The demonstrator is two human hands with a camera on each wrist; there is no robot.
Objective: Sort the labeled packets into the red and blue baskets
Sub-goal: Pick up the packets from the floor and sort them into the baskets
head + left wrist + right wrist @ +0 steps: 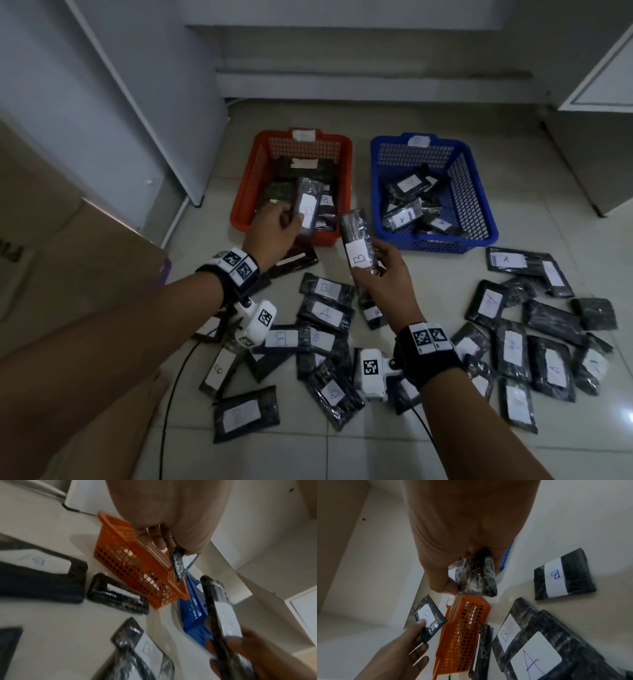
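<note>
While dark plastic-wrapped packets with white lettered labels lie scattered on the pale tiled floor nearest the camera, the right hand pinches a B-labelled black packet upright between the baskets — the left hand grips another labelled black packet over the red mesh plastic basket; the blue mesh plastic basket beside it holds A packets.

Tiled floor; cardboard box left; white cabinets behind
</note>
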